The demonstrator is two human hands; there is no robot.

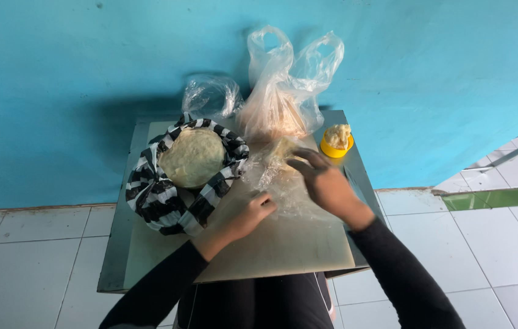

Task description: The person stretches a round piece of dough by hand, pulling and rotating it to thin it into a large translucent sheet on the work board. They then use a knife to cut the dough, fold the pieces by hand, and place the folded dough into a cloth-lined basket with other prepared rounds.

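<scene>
The left hand [253, 213] rests on the near edge of a clear plastic sheet [274, 176] that lies crumpled on the tabletop [283, 244]; its fingers are curled, pinching the film, so its grip is clenched on the sheet. The right hand [326, 183] lies flat on the same sheet, fingers spread and reaching toward the far side, its grip released, pressing rather than grasping. Something pale shows under the film just beyond the right fingertips, too blurred to tell. Just left of the hands stands a black-and-white striped bag [167, 195], opened wide around a round lump of dough [192, 157]. Behind the sheet a clear plastic bag [283, 85] stands upright against the blue wall [58, 79], a smaller crumpled bag [210, 96] beside it. A yellow cup [336, 146] heaped with pale paste stands near the right edge.
</scene>
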